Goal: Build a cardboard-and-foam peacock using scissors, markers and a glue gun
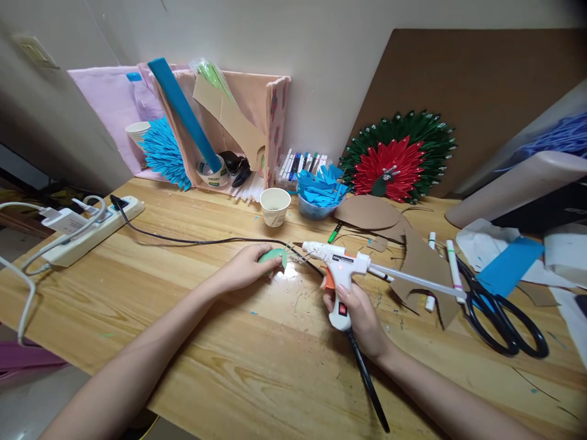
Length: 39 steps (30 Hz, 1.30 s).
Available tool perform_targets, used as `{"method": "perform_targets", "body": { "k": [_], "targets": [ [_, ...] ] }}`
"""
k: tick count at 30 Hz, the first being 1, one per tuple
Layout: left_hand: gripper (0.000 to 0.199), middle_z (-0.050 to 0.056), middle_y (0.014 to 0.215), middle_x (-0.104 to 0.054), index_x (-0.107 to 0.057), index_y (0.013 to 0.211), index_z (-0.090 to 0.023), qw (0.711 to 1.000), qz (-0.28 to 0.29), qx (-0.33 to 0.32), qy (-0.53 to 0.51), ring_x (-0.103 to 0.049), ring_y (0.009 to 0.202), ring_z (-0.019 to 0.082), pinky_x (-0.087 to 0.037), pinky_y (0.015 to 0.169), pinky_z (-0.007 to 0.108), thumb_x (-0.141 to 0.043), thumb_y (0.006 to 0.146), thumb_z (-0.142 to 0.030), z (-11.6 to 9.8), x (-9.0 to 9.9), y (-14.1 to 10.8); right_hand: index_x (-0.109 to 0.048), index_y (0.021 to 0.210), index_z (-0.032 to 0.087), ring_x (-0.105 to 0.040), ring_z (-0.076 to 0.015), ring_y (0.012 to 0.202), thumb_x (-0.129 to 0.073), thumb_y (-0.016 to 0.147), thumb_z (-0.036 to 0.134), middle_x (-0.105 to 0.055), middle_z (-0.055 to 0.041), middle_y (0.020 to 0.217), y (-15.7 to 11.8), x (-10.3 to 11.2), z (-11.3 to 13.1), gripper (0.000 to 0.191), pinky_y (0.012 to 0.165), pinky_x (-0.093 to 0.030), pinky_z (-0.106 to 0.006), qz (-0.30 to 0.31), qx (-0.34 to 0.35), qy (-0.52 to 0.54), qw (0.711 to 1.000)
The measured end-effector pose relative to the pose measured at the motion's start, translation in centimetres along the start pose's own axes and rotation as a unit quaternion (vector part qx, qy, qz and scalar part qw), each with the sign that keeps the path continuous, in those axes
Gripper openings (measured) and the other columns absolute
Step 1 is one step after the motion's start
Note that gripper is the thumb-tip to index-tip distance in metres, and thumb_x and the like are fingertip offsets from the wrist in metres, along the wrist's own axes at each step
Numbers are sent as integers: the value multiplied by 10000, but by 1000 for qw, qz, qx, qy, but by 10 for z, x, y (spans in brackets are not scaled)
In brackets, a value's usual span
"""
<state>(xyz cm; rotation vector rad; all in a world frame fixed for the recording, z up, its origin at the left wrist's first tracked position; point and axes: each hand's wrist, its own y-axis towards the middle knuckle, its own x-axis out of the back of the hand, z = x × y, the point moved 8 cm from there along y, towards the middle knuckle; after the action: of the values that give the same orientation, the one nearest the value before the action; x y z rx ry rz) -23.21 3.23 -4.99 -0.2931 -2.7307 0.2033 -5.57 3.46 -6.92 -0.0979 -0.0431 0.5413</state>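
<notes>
In my right hand is a white hot glue gun with an orange trigger. Its nozzle points left, and a clear glue stick sticks out of its back end. My left hand pinches a small green rounded piece just above the table, near the nozzle. Thin pale strands lie between the piece and the nozzle; whether they are glue I cannot tell. A paper cup stands behind my left hand.
Black scissors, cut cardboard and markers lie at the right. A tub of blue strips and a red-green petal decoration stand behind. A power strip sits at left, its black cord crossing the table.
</notes>
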Motion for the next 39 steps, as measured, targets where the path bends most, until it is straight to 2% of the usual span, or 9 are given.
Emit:
{"method": "perform_targets", "body": {
  "k": [22,39],
  "targets": [
    [292,31,748,-631,-621,849,-138,997,-4,-5,79,-568,675,136,-434,640,235,-437,862,-364,1,1,0,-487,793,154,-368,-108,518,-407,803,590,-436,23,580,2,-2,0,443,491,-293,-245,3,-19,-25,1000],
    [294,32,741,-632,-624,834,-134,997,-6,-3,82,-558,667,137,-435,643,238,-445,852,-366,-1,2,-1,-491,759,161,-362,-109,511,-412,811,572,-443,20,579,1,-2,2,422,489,-295,-245,-1,-15,-26,1000]
  ]
}}
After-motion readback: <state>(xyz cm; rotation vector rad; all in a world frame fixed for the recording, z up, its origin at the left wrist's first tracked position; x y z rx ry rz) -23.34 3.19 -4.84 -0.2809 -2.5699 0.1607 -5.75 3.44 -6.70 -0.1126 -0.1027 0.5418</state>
